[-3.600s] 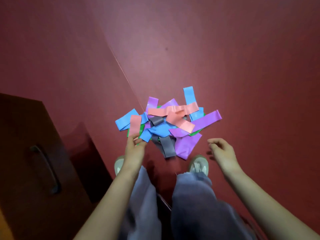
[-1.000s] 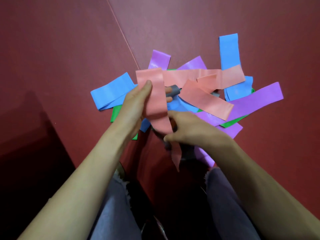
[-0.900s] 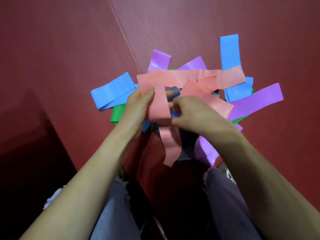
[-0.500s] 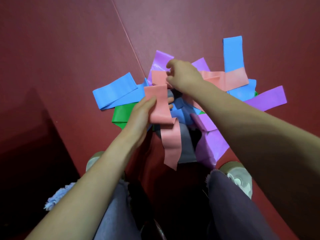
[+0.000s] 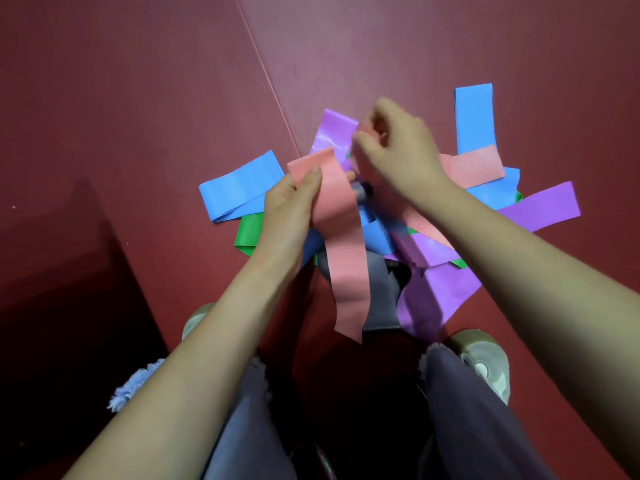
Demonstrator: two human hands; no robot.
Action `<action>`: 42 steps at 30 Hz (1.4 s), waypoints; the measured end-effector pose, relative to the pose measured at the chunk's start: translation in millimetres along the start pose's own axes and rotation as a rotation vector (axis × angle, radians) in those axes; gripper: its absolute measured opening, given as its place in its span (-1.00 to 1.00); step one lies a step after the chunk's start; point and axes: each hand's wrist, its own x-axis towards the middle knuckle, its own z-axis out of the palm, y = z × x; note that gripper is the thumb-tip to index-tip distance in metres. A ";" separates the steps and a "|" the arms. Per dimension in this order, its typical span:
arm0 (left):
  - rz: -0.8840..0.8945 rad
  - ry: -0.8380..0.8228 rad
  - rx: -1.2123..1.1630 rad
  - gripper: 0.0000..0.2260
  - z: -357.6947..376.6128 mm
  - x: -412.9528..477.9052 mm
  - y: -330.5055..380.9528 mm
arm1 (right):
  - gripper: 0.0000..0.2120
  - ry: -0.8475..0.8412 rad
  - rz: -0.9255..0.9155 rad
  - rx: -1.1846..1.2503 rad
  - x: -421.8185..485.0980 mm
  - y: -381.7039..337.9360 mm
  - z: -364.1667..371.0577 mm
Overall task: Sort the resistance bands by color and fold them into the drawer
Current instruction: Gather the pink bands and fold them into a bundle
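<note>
Over the band pile (image 5: 433, 289), grips a dangling pink band (image 5: 343, 244) in the left hand (image 5: 287, 216) and pinches a second pink band (image 5: 474, 168) with the right hand (image 5: 394, 150).

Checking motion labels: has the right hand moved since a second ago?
Yes. The right hand moved forward across the pile, from its near side up to the far purple band.

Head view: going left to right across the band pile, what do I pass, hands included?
left blue band → left hand → held pink band → right hand → upright blue band → far-right purple band
</note>
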 end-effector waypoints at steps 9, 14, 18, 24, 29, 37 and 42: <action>0.005 0.080 0.066 -0.80 12.5 -3.9 2.9 | -0.79 0.002 0.138 0.811 -70.8 -31.1 -28.3; -0.069 0.101 0.063 -0.77 21.0 -6.6 -1.0 | -0.80 0.066 0.321 0.861 -73.6 -33.1 3.0; -0.177 0.126 -0.026 -0.64 22.5 -5.4 -1.3 | -0.80 0.094 0.330 0.797 -72.4 -28.5 11.8; -0.049 0.046 0.080 -0.76 20.3 -7.3 -11.9 | -0.77 0.107 0.329 0.791 -74.1 -23.0 13.7; 0.030 0.036 0.135 -0.76 13.4 -1.5 -7.5 | -0.79 0.017 0.400 0.822 -77.6 -20.2 11.7; 0.036 -0.023 0.105 -0.74 6.2 -4.4 2.8 | -0.71 -0.300 0.326 0.636 -73.6 -5.1 -6.7; 0.045 -0.051 0.107 -0.75 11.8 -5.2 7.0 | -0.79 -0.394 0.158 0.214 -73.3 -2.3 -11.2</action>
